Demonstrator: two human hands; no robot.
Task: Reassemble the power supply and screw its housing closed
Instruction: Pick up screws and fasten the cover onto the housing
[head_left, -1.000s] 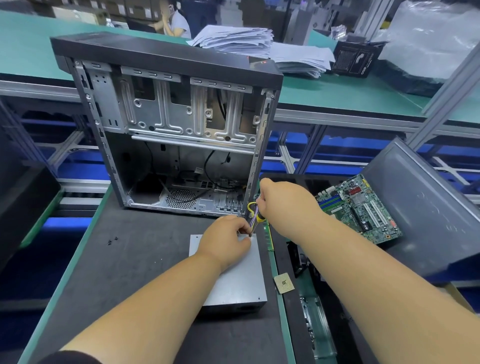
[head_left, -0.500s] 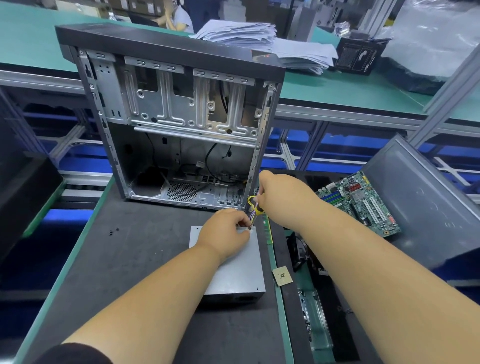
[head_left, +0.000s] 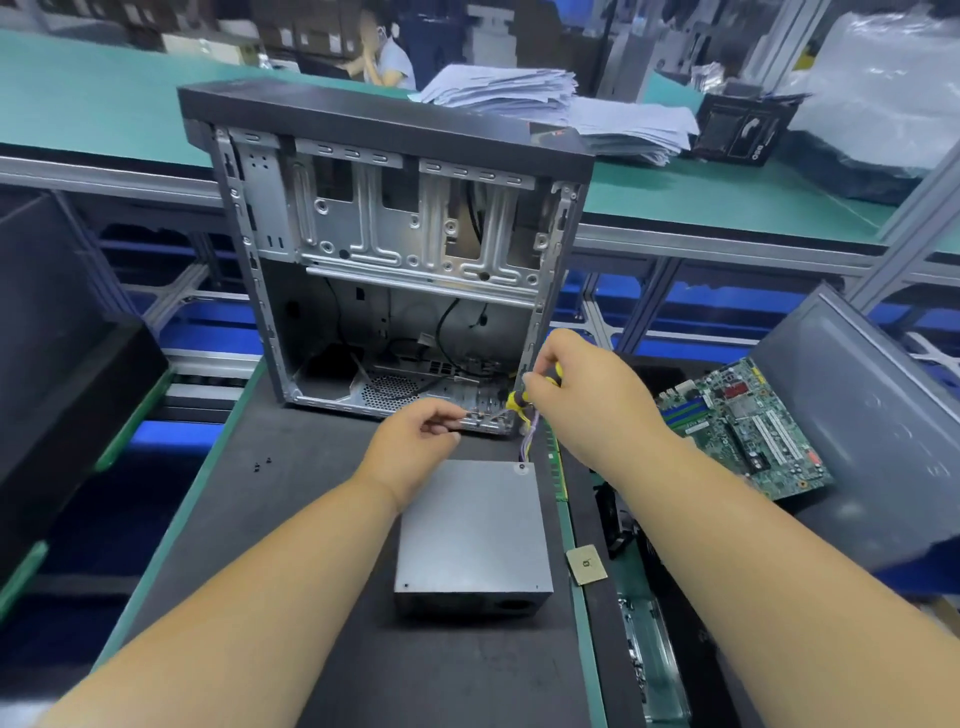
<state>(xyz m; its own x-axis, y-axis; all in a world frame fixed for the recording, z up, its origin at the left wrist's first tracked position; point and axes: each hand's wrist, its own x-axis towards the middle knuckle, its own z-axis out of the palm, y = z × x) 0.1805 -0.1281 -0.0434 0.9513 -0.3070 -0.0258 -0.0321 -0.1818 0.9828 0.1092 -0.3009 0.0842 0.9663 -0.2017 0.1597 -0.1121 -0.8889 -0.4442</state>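
The grey power supply (head_left: 470, 530) lies flat on the black mat, lid up, with a screw hole at its far right corner and thin purple and yellow wires (head_left: 527, 436) rising from that corner. Just beyond its far edge my right hand (head_left: 587, 400) grips the yellow and black handle of a screwdriver (head_left: 515, 400), which points left. My left hand (head_left: 415, 441) pinches the metal shaft near its tip. Whether a screw sits on the tip I cannot make out. Neither hand touches the power supply.
An open PC case (head_left: 395, 260) stands upright behind the hands. Small black screws (head_left: 262, 464) lie on the mat at left. To the right are a processor chip (head_left: 587, 565), a green memory stick (head_left: 559, 467), a motherboard (head_left: 743, 431) and a grey side panel (head_left: 857, 415).
Both hands have lifted off the power supply's far right corner. The screwdriver has swung from upright to nearly level, and my left fingers have gone with its tip.
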